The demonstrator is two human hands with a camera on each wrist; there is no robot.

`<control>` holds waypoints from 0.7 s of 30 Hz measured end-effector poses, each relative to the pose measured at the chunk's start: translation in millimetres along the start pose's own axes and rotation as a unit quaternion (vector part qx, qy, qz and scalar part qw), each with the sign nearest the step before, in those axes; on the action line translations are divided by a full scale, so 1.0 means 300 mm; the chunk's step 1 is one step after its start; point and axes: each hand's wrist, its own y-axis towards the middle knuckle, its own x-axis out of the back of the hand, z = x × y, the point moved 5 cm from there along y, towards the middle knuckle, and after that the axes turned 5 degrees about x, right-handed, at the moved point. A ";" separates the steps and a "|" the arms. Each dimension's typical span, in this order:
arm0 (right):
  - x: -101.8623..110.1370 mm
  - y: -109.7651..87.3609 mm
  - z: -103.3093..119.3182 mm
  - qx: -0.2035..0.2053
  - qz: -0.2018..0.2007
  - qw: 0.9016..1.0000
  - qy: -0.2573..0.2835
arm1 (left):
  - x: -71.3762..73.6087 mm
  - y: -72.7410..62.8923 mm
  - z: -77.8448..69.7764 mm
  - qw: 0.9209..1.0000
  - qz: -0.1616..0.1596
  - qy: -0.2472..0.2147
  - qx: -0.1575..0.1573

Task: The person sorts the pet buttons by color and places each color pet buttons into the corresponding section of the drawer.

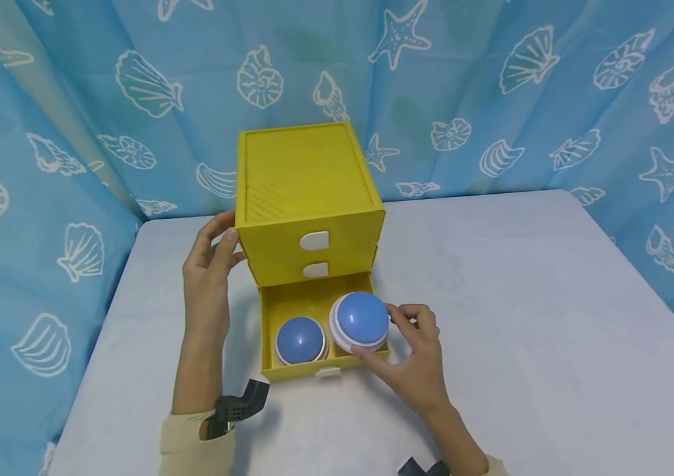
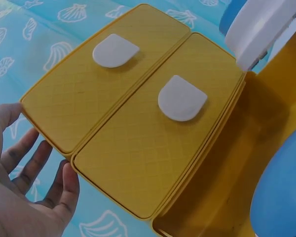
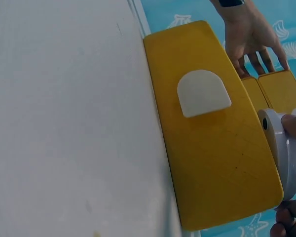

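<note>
A yellow drawer box point(image 1: 307, 173) with white tab handles stands on the table, its bottom drawer point(image 1: 307, 299) pulled out. My left hand point(image 1: 210, 264) rests against the box's left side, fingertips at its front edge in the left wrist view. With thumb and fingers my right hand point(image 1: 417, 360) grips a round white push-button light with a blue dome point(image 1: 363, 317) by its rim. It is tilted over the drawer's right half. A second blue-domed round light point(image 1: 301, 340) lies inside the drawer's left half. The drawer's white handle point(image 3: 203, 93) shows large in the right wrist view.
A white cloth-covered table point(image 1: 527, 317) extends around the box. Behind and to the left hangs a blue curtain point(image 1: 467, 86) with white shell and starfish prints. The two upper drawers point(image 2: 153, 118) are closed. Black wrist camera mounts point(image 1: 241, 404) sit on both wrists.
</note>
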 end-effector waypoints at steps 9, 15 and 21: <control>-0.022 -0.005 -0.013 -0.045 0.037 0.998 0.016 | 0.001 0.000 -0.006 1.000 -0.001 0.008 -0.010; -0.020 -0.002 0.005 0.005 0.020 1.000 0.020 | 0.007 0.003 -0.011 1.000 -0.005 0.010 -0.012; 0.016 -0.034 0.071 0.091 -0.011 0.995 0.049 | -0.003 -0.001 -0.002 1.000 -0.003 0.007 -0.003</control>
